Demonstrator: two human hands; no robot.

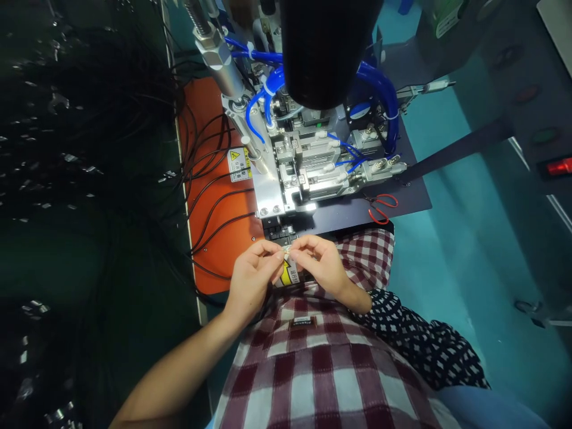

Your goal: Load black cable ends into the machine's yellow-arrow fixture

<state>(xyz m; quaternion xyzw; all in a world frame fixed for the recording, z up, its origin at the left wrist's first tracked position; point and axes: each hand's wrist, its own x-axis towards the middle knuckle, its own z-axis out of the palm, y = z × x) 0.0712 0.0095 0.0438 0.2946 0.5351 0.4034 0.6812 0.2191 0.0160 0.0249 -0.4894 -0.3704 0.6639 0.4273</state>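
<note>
My left hand [254, 274] and my right hand [322, 263] meet at the front edge of a bench machine [313, 155]. Thumb and forefinger are pinched on both sides, fingertips almost touching. Between them sits a tiny pale, shiny piece [286, 251], too small for me to name and partly covered by the fingertips. Just beyond the fingers lies a black block [276, 230] at the machine's near end. Under the hands a yellow and white warning label [289, 273] shows.
Red-handled snips [383, 208] lie on the dark plate to the right. Black cables [210, 196] cross the orange base [210, 238] on the left and run to a dark heap of cables [111, 107]. Blue air tubes [388, 107] loop over the machine, beneath a black cylinder [328, 47].
</note>
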